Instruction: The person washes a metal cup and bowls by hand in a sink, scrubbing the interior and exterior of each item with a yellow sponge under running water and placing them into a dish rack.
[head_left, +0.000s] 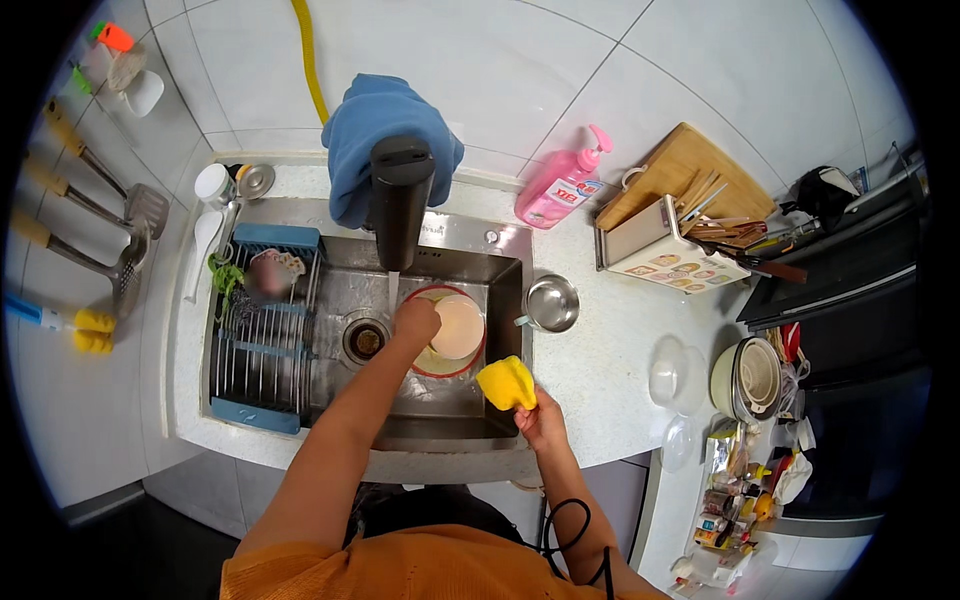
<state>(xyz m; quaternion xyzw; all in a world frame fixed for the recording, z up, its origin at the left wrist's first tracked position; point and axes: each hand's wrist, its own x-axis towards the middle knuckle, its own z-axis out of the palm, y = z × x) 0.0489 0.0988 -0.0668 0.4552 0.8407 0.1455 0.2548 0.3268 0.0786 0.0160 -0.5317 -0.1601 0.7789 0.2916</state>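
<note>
Over the sink (410,400), my left hand (416,324) is closed at the left edge of a small pale round bowl (460,328); its fingertips are hidden. Below the bowl, a larger red-rimmed dish (444,373) rests in the basin. A stream of water runs from the black faucet (402,200) down beside my left hand. At the sink's front right corner, my right hand (543,422) pinches a yellow sponge or cloth (506,382), held apart from the bowl.
A blue-ended dish rack (262,350) fills the sink's left side. On the counter to the right stand a metal cup (552,303), a pink pump bottle (556,190) and a chopstick holder (650,245). A blue cloth (350,150) drapes behind the faucet. Clear plastic containers (677,375) lie farther right.
</note>
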